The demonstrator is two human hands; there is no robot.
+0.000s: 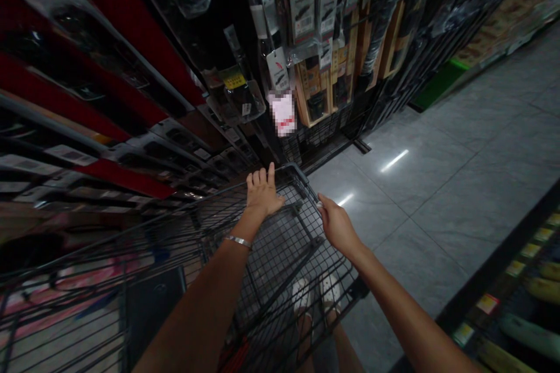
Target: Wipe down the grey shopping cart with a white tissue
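Note:
A dark wire shopping cart stretches across the lower half of the head view. My left hand, with a silver bracelet at the wrist, is at its far side, near the upper rim. Its fingers are stretched out and spread, and nothing shows in them. Whether the hand rests on the rim I cannot tell. On the right side, my right hand is closed around the cart's edge, its fingertips partly hidden. A dark flat panel and pink, patterned material show through the wires at lower left.
Packaged goods with hang tags hang on the rack ahead; red-backed packages fill the left. Grey tiled floor runs to the right, past a green bin. A shelf with price labels borders the lower right. My white shoes show below the wires.

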